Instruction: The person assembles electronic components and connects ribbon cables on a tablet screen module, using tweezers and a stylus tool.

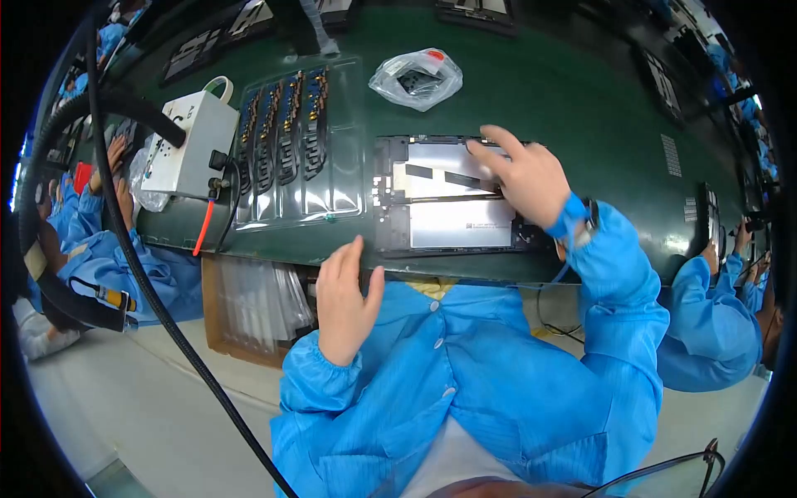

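Observation:
An opened tablet-like device [459,220] lies flat on the green table in front of me, with a silver plate inside a dark frame. Dark strips and a thin cable cross the plate, and small circuit parts show along the left end. My right hand [535,181] hovers over or rests on its right part, fingers stretched toward the top edge and apart; whether they touch is unclear. Nothing can be made out in them. At the table's front edge, left of the device, my left hand [344,290] is open with fingers upward, holding nothing.
A clear plastic tray [347,178] with rows of small dark parts sits left of the device. Beyond lies a clear plastic bag [418,79]. A white box [193,141] with hoses stands at left, above a cardboard box [214,311]. Co-workers in blue sit on both sides.

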A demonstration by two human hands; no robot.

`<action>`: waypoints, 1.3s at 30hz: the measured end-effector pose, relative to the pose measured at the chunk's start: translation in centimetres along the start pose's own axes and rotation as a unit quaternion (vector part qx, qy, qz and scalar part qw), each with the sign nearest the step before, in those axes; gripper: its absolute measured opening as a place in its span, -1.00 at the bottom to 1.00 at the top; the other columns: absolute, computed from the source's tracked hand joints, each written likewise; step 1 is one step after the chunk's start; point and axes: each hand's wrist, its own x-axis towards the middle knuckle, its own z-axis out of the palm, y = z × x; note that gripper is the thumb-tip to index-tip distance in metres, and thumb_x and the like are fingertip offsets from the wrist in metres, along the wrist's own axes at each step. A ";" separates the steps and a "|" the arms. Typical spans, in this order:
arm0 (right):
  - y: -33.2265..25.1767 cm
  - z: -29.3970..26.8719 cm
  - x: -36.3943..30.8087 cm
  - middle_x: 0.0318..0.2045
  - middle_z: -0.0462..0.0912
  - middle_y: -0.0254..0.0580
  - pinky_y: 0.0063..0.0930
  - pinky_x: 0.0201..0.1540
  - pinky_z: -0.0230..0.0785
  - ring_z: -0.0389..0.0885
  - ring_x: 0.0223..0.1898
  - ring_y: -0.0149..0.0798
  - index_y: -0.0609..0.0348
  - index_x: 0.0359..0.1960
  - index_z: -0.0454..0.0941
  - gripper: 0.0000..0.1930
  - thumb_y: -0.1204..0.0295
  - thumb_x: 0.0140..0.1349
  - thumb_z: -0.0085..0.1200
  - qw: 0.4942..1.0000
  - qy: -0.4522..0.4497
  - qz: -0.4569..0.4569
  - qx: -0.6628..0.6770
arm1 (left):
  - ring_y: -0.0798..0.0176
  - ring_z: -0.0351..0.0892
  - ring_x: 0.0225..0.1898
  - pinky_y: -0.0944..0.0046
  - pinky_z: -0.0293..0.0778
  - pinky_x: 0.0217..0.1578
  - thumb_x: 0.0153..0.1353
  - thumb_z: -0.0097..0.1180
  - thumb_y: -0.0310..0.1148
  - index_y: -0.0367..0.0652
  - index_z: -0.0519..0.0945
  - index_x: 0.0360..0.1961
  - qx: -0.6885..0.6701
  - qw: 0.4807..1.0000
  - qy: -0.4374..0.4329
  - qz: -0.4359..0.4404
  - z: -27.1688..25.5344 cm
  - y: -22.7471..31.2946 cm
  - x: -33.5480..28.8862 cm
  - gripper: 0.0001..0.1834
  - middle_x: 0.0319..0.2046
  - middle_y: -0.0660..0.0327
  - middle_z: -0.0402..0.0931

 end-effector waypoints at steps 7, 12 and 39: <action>0.1 -0.2 -8.3 -0.12 0.48 -0.29 -0.42 -0.56 0.38 0.48 -0.65 -0.24 -0.03 -0.02 0.42 -0.52 0.36 -0.07 0.18 1.000 -0.009 -0.023 -0.013 | -0.08 0.34 -0.09 0.09 0.30 -0.08 0.04 0.10 -0.37 -0.39 0.35 0.02 -0.017 0.995 -0.087 0.050 3.9 3.7 3.8 -0.49 -0.09 -0.05 0.36; 9.9 0.9 -7.6 -0.12 0.46 -0.31 -0.42 -0.49 0.41 0.52 -0.57 -0.16 -0.11 -0.02 0.41 -0.51 0.46 -0.07 0.15 0.985 0.066 0.103 -0.122 | -0.09 0.30 -0.01 0.05 0.28 -0.01 0.03 0.09 -0.30 -0.36 0.29 0.06 -0.033 0.984 -0.134 0.116 9.3 8.8 11.8 -0.43 0.00 -0.06 0.29; 13.7 2.3 -2.7 -0.04 0.48 -0.01 -0.29 -0.32 0.42 0.55 -0.30 -0.02 0.14 -0.09 0.51 -0.52 0.71 -0.16 0.01 0.979 0.200 0.031 0.016 | 0.12 0.52 -0.28 0.11 0.47 -0.35 0.10 -0.06 -0.40 -0.31 0.45 -0.27 -0.768 0.578 0.141 -0.238 0.2 -23.2 43.1 -0.79 -0.31 0.08 0.49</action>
